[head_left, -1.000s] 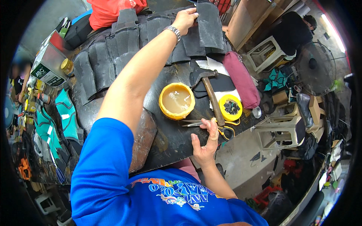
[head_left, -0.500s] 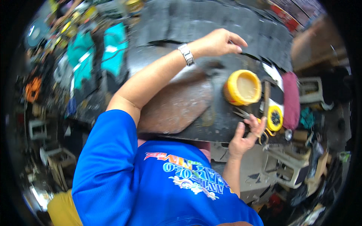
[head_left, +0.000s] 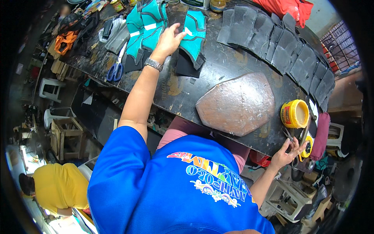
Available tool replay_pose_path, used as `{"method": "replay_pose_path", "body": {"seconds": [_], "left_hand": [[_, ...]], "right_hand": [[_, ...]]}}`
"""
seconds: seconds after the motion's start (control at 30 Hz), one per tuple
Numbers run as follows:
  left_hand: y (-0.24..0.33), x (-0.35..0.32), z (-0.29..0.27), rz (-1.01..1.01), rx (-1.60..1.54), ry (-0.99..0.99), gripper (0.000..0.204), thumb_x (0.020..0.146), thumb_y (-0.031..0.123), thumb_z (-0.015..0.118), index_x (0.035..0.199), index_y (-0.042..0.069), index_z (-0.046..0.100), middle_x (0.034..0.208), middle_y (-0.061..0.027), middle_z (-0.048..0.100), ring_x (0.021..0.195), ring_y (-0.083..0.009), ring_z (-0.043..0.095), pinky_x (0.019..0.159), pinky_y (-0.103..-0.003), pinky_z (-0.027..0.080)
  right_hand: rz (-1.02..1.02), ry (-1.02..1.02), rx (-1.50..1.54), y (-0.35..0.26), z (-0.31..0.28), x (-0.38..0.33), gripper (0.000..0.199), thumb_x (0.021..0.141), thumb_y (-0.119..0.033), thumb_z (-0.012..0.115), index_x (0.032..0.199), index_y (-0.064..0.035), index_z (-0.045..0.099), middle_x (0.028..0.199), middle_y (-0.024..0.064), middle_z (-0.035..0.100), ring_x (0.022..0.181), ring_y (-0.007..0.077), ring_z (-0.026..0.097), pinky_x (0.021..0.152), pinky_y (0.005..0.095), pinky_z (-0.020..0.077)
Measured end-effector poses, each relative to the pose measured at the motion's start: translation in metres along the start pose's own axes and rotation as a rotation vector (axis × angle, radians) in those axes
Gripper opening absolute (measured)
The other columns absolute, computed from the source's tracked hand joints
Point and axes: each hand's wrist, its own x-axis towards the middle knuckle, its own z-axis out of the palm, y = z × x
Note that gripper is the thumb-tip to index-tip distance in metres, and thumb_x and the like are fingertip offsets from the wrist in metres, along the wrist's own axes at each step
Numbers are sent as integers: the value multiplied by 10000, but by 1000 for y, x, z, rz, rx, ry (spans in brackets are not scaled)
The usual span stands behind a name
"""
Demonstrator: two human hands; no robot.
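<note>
My left hand [head_left: 168, 42], a metal watch on its wrist, reaches over the table with its fingers apart and nothing seen in them. It hovers by a teal and black cut piece [head_left: 193, 33]; whether it touches is unclear. Left of it lie more teal pieces [head_left: 150, 29] with black trim and white patches. My right hand [head_left: 283, 156] rests at the table's near right edge, palm partly up and fingers loosely spread. Right beside its fingertips are scissors [head_left: 288, 135] and a hammer's handle [head_left: 305, 134]. A yellow tub [head_left: 295, 114] of pale paste stands open just beyond.
A worn brown slab [head_left: 237, 103] lies before me. Overlapping black pieces [head_left: 269, 37] curve along the far right. Blue-handled scissors [head_left: 115, 71] lie left. A yellow tape roll [head_left: 307, 147] and maroon roll [head_left: 321, 136] sit right. Someone in yellow [head_left: 60, 189] is at lower left.
The view has swung left. My left hand has moved from near the black pieces and tub over to the teal pieces. My right hand stays by the scissors and hammer.
</note>
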Motion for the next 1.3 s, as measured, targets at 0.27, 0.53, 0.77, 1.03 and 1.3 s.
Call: {"method": "replay_pose_path", "body": {"seconds": [0.27,0.53,0.77,1.03,1.3], "left_hand": [[-44,-4,12,365,-78,-125,618,862,-126,477,1396,169,572,1201,-149,680,1022,-263,659,957,-343,492],[13,1,6,609,77,42,487,820,-64,612,1264,129,667,1218,-81,553,1205,-229,493,1043,-324,416],[116,-13,-68,418,-1015,-201,372,1013,198,610,1332,8,591,1278,-105,653,1104,-164,657,944,-258,522],[156,-78,50,213,-613,-893,562,1002,341,601,1382,-63,512,1324,-187,613,1209,-229,584,1048,-327,436],[153,-81,89,475,-222,-656,486,906,403,712,1306,145,615,1208,-295,636,1134,-392,626,982,-415,478]], "right_hand": [[79,-5,28,-11,-4,11,610,999,-43,583,1540,-44,299,1245,138,575,1055,175,570,874,308,500],[-20,-239,-120,-29,-17,102,489,1040,-360,534,1428,-64,526,1422,97,530,1275,229,504,1102,393,367],[-6,-428,-8,-37,-2,106,1118,743,-178,879,1605,-137,169,1548,236,305,1348,301,469,1109,406,409],[-166,-317,-110,-22,9,117,733,886,-358,747,1508,-126,434,1555,194,380,1395,335,426,1163,441,321],[-80,-649,-945,-22,17,168,811,943,-770,301,1160,-128,747,1440,222,523,1370,407,445,1116,457,360]]}}
